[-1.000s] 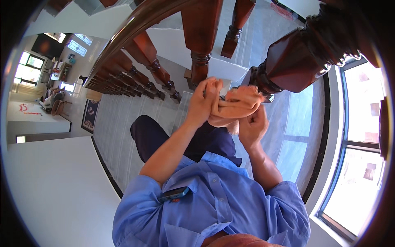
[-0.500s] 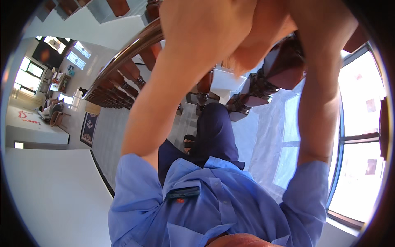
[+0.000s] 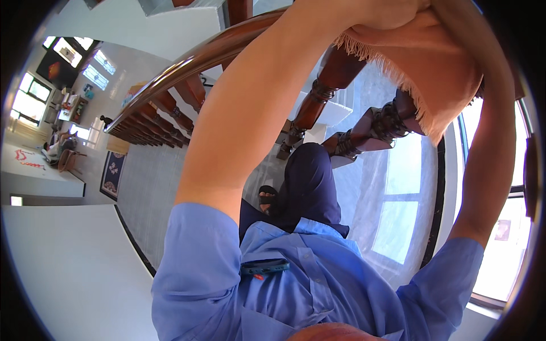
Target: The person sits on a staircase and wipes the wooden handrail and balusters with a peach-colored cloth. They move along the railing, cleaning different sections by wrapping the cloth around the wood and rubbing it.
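Observation:
An orange-pink fringed cloth (image 3: 435,68) hangs over the dark wooden handrail at the upper right, its fringe falling beside the balusters. My left hand (image 3: 389,12) is up at the top edge, closed on the upper part of the cloth; its fingertips are partly hidden. My right arm bends up around the cloth's right side. Only the wrist end of my right hand (image 3: 449,7) shows beside the left hand, with its fingers hidden. The glossy curved handrail (image 3: 199,54) runs down to the left from under my left forearm.
Turned balusters (image 3: 318,94) stand below the rail, close to my bent knee (image 3: 311,170). A white wall (image 3: 62,250) borders the left side, and a bright window (image 3: 506,250) the right. Far left lies a room with a chair (image 3: 69,161) and a patterned rug (image 3: 112,175).
Both hands have moved right along the rail. More of the cloth and its fringe shows now, and the view has shifted slightly.

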A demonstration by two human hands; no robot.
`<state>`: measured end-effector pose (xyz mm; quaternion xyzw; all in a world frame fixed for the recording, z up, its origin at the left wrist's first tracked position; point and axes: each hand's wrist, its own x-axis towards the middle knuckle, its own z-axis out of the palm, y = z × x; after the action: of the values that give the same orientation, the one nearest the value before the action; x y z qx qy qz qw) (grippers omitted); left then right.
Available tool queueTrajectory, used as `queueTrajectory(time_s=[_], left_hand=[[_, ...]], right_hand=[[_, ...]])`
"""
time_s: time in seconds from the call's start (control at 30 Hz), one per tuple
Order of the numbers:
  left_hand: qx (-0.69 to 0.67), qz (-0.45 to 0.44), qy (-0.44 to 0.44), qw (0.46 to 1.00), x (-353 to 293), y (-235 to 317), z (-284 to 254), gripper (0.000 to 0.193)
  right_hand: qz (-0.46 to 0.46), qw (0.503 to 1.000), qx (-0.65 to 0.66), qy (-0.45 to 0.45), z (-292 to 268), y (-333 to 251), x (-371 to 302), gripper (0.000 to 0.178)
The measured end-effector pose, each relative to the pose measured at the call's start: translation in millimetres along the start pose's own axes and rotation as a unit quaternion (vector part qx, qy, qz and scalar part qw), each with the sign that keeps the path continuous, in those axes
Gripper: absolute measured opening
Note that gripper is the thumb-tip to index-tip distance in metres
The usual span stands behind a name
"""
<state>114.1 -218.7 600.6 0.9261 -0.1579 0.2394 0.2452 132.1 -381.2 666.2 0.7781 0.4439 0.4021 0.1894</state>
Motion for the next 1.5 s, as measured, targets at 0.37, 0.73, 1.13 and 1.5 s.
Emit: queueTrajectory(time_s=[0.37,0.73,1.13,1.5], left_hand=[[-0.102,-0.165,0.074,0.978,-140.3,-200.6,5.5,0.047],[0.011,-0.184,0.088,0.979,-261.7,-358.3,1.5,0.04],[0.205,-0.286,0.153,0.923,-335.4,-401.7,0.9,0.036],[-0.074,-0.262,0.173,0.947,-202.0,-228.6,12.6,0.05]], right_hand=[[-0.113,0.964,0.103,-0.217,48.5,-184.8,89.7,0.04],[-0.073,0.962,0.228,-0.129,90.5,-343.6,141.2,0.038],[-0.156,0.963,0.156,-0.153,97.3,-412.9,166.9,0.042],[-0.177,0.973,0.032,-0.141,46.9,-235.0,75.8,0.09]])
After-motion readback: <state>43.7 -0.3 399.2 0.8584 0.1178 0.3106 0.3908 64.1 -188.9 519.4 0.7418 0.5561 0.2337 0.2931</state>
